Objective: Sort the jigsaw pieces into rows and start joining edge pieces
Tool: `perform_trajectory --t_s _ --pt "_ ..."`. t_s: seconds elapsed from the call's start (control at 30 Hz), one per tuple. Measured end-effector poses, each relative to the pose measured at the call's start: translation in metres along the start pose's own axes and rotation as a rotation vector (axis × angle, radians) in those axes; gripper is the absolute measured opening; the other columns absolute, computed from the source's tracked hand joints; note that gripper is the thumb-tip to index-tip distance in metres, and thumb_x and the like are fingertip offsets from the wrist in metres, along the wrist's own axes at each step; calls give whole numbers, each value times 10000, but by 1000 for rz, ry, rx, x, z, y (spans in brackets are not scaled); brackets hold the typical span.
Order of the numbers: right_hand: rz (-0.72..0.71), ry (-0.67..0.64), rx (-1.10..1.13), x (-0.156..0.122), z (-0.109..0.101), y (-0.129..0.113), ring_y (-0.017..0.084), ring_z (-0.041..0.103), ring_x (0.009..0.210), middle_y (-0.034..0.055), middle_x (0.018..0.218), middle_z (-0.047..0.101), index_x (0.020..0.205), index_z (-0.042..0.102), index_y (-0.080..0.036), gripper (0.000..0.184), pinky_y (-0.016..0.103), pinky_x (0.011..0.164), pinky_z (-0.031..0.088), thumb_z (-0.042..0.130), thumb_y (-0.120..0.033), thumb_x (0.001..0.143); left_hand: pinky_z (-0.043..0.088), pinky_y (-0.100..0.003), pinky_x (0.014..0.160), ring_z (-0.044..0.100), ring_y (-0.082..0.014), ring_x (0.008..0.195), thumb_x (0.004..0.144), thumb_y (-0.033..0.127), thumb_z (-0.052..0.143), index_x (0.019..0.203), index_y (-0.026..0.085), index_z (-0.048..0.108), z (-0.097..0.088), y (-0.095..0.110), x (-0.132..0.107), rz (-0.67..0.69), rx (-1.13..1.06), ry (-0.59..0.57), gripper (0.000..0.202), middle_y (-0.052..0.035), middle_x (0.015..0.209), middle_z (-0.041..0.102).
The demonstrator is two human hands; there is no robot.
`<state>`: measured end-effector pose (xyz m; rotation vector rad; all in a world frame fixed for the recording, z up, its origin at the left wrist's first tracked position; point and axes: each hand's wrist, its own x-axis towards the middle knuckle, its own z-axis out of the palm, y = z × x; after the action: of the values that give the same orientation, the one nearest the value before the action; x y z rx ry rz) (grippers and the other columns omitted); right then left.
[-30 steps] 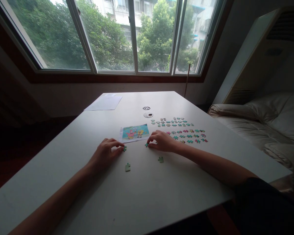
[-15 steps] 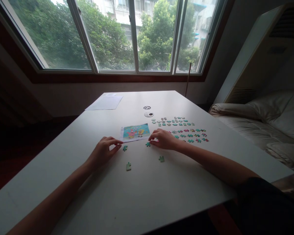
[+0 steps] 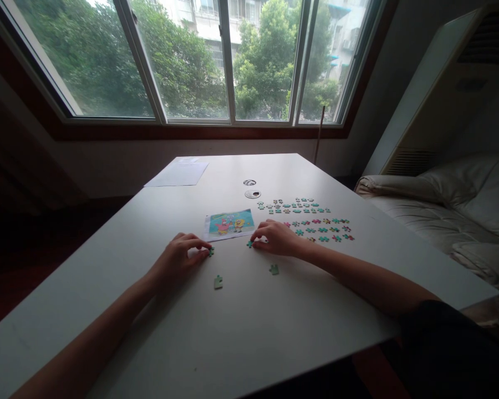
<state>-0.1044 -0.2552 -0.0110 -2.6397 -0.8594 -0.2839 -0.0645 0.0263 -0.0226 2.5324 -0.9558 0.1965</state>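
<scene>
My left hand (image 3: 178, 256) pinches a small teal jigsaw piece (image 3: 211, 252) at the table, its thumb and forefinger closed on the piece's left side. To the right, my right hand (image 3: 279, 238) has its fingertips closed on another teal jigsaw piece (image 3: 250, 244). Between and just beyond the hands lies a picture sheet (image 3: 230, 224) with cartoon figures on a blue ground. Nearer to me, a pale green jigsaw piece (image 3: 218, 282) and a second green piece (image 3: 274, 270) lie flat and apart from each other.
Rows of loose jigsaw pieces (image 3: 324, 239) spread over the white table (image 3: 249, 332) beyond my right hand. Two round discs (image 3: 253, 194) lie farther back. White paper (image 3: 178, 173) rests at the far left corner. A padded couch (image 3: 424, 205) stands on the right.
My left thumb and forefinger have closed on the left teal piece, which has turned slightly. My right fingertips have shifted a little, and the right piece has moved slightly left.
</scene>
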Motion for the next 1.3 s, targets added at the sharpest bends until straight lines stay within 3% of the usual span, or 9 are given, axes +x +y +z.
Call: perform_trajectory --t_s 0.27,0.53,0.67,0.83,1.0,1.13,1.3 --pt "-10 -16 44 -6 -17 -6 117 537 731 61 858 612 934 642 -174 178 228 632 396 548 -243 800 435 -323 693 543 -213 801 778 410 507 879 211 669 -12 16 -3 24 -27 11 276 -59 819 640" --pt "-18 -191 70 -52 -29 -19 112 548 706 39 808 609 909 604 -169 151 218 633 393 540 -231 788 471 -278 691 559 -183 804 811 332 494 855 233 670 -18 38 -16 192 -132 -173 207 -55 828 624" --pt "34 -158 79 -60 -22 -24 102 531 672 31 770 595 885 592 -165 139 214 640 388 521 -251 803 479 -270 694 572 -173 789 813 313 494 883 225 672 -8 41 -30 155 -169 -125 211 -71 881 602" --pt "53 -78 78 -49 -7 -30 90 501 631 13 758 580 863 605 -190 141 206 622 371 532 -289 794 477 -259 682 571 -157 757 812 282 497 888 222 678 1 41 -36 174 -195 -117 205 -63 856 589" --pt "71 -17 136 -49 6 -31 99 505 663 12 751 579 868 607 -192 144 206 639 378 508 -276 804 473 -238 649 575 -148 723 810 289 510 882 234 675 -6 34 -36 179 -191 -165 188 -49 813 598" --pt "88 43 202 -56 8 -28 92 496 648 12 743 569 907 594 -176 165 202 638 385 506 -270 804 472 -244 670 572 -154 738 791 308 543 980 228 635 -14 22 -42 155 -137 -122 225 -49 842 600" --pt "78 37 222 -59 8 -28 81 472 606 12 734 548 897 611 -176 171 190 596 379 548 -272 771 472 -254 679 566 -164 754 789 320 546 961 226 630 -17 19 -44 169 -102 -143 213 -58 858 596"
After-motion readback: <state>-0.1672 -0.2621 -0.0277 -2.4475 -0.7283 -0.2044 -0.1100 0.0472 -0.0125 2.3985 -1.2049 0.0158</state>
